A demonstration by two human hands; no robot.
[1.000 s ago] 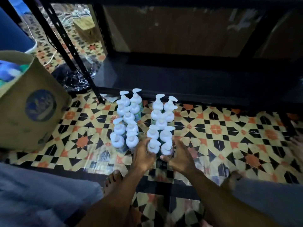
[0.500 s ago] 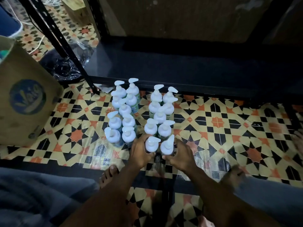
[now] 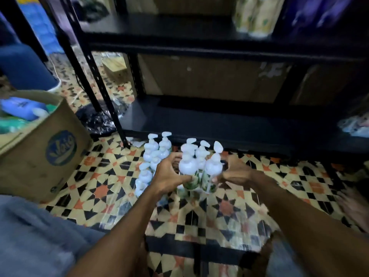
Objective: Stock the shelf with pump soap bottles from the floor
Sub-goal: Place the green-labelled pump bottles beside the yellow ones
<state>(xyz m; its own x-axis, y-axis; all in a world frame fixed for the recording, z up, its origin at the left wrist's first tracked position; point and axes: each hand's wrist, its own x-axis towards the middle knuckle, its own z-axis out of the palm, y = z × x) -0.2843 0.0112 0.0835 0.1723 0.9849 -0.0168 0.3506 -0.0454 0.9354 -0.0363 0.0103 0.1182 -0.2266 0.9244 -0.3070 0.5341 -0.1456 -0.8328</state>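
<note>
The left hand (image 3: 169, 174) and right hand (image 3: 237, 172) clamp a bundle of pump bottles (image 3: 196, 166) between them, fingers curled against its sides; the right is blurred. The bottles stand upright, and the bundle's length runs away from the wrists toward the black shelf board (image 3: 219, 120) ahead, equally near both hands. The pumps are smooth white plastic over leaf-printed bodies, likely slippery. A second bundle (image 3: 151, 156) stands left of the left hand.
</note>
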